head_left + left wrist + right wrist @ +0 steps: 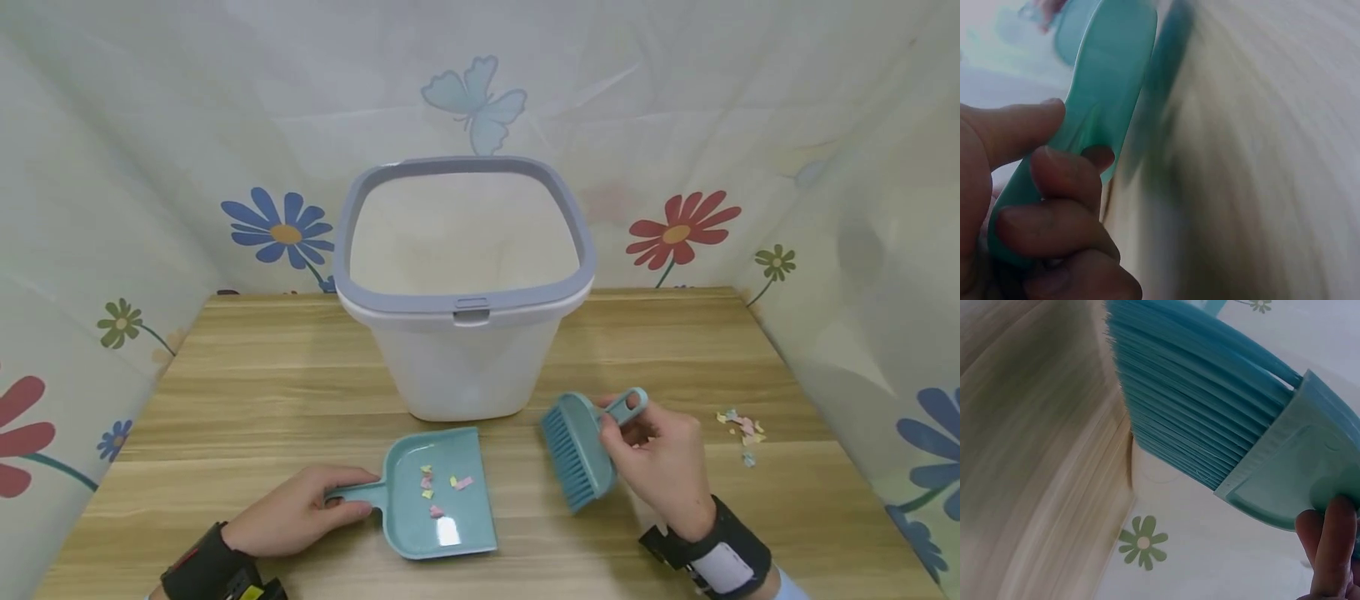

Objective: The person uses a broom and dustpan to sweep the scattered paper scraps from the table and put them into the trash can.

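Note:
A teal dustpan lies on the wooden table with several small paper scraps in it. My left hand grips its handle, fingers curled round it. My right hand holds a teal hand brush by its handle, just right of the dustpan and lifted off the table, bristles pointing left and down. A small pile of coloured paper scraps lies on the table to the right of that hand.
A white bin with a grey rim stands open behind the dustpan and brush, mid-table. Flower-printed sheeting walls in the table at the back and both sides.

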Demonstrator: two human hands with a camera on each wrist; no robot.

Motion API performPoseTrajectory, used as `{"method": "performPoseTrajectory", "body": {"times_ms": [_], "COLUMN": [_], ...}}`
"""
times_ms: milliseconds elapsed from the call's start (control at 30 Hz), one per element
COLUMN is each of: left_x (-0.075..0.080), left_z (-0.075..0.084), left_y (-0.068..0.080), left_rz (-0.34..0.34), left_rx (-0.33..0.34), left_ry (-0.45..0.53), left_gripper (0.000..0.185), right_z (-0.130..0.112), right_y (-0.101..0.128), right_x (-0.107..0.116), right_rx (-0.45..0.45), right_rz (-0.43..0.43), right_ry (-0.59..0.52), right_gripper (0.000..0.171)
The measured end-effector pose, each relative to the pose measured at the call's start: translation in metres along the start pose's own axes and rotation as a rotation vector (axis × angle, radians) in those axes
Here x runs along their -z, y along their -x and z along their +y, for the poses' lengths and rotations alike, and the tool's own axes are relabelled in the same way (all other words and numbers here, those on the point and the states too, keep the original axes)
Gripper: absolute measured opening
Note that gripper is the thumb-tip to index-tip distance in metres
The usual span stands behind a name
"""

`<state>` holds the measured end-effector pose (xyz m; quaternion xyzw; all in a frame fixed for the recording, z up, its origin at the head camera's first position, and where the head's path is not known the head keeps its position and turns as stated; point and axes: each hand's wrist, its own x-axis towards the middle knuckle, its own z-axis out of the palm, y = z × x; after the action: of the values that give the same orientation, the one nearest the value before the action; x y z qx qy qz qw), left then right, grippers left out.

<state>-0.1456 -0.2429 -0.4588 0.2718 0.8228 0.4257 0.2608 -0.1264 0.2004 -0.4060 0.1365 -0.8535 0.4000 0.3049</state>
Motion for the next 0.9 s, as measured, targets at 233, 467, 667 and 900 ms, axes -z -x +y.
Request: {"method": "performPoseTrajectory", "body": {"times_ms": [233, 467, 667, 900], "left_x": [0.028, 0.062, 0.09, 0.129], "left_z": [-0.008, -0.02, -0.022, -0.014], "left_y": [0.039, 0.073, 0.093, 0.099], "left_rz": [0.058, 0.151, 0.27, 0.392], "left_rx": [0.04, 0.145, 0.165, 0.193], "left_ry": [0.041, -0.028, -0.123, -0.206], "left_gripper": [0.032, 0.041, 0.044, 0.043], "right_z": [0.024, 0.041, 0.045, 0.049], "right_y": [0.006, 0.009, 0.01, 0.012], "right_x": [0.014, 0.028, 0.036, 0.039], "right_rx": [-0.059, -0.102, -0.163, -0.202], "right_rz": [0.076, 0.135, 0.143, 0.159], "right_ry": [0.014, 0.004, 0.048, 0.041], "right_gripper": [0.023, 0.02, 0.018, 0.02]}}
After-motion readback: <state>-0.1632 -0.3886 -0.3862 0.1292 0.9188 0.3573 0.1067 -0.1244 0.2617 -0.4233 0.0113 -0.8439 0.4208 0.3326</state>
